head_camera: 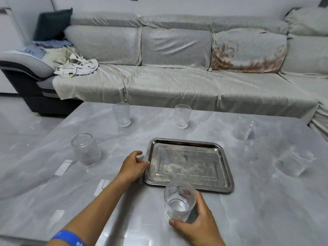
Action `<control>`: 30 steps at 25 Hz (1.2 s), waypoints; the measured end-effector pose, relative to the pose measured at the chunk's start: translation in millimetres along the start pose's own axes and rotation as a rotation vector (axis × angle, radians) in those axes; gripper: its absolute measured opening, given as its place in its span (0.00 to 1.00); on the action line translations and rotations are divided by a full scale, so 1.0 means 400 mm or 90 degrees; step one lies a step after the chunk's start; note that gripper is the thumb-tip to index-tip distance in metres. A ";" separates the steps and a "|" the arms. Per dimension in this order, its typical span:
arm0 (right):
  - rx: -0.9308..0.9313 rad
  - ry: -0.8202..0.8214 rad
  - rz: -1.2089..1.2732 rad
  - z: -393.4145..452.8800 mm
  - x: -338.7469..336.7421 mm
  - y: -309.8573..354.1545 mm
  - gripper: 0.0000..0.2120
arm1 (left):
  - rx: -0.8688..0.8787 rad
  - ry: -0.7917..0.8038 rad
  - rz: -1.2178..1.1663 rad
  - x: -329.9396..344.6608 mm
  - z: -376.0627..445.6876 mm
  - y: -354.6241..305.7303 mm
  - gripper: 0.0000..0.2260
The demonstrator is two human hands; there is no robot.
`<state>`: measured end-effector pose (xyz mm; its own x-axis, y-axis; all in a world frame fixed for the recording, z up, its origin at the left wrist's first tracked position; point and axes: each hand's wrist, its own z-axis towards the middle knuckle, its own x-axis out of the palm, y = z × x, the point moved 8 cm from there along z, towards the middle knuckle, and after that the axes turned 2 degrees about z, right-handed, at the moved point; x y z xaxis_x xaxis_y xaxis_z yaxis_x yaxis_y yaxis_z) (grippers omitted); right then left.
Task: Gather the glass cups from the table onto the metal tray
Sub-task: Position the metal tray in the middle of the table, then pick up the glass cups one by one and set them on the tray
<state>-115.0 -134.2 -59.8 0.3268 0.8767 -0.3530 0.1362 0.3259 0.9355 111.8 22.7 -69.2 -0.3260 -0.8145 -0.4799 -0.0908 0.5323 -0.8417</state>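
Observation:
A rectangular metal tray (220,176) lies empty in the middle of the grey marble table (257,210). My left hand (132,166) grips the tray's left rim. My right hand (198,226) is wrapped around a ribbed glass cup (179,201) standing just in front of the tray. Several more glass cups stand around the tray: one at the left (85,149), two at the back (122,114) (182,116), and two on the right (243,127) (295,161).
A long sofa (177,68) under a pale cover runs behind the table, with a dark cushion (52,23) and crumpled clothes (76,66) at its left end. The table's left edge drops to a tiled floor (19,121).

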 end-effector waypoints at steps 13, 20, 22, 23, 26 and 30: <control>-0.147 -0.067 -0.352 0.471 -0.017 0.259 0.33 | 0.021 -0.028 0.065 0.000 0.024 0.006 0.13; -0.224 -0.106 -0.389 0.528 0.082 0.218 0.29 | 0.012 -0.017 0.082 0.003 0.046 0.015 0.14; -0.224 -0.110 -0.401 0.525 0.083 0.213 0.31 | 0.018 -0.017 0.086 0.003 0.039 0.012 0.14; -0.218 -0.103 -0.402 0.525 0.084 0.213 0.34 | 0.020 -0.013 0.088 0.006 0.032 0.007 0.14; -0.182 -0.084 -0.374 0.510 0.081 0.208 0.47 | 0.058 -0.008 0.139 -0.020 0.018 -0.030 0.16; -0.207 -0.162 -0.265 0.380 0.038 0.204 0.43 | 0.196 -0.438 0.110 -0.322 -0.034 -0.102 0.20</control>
<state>43.3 -147.9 9.2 0.5276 0.5523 -0.6455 0.0207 0.7513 0.6597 144.6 108.9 30.3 0.3557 -0.7392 -0.5719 0.2070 0.6590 -0.7231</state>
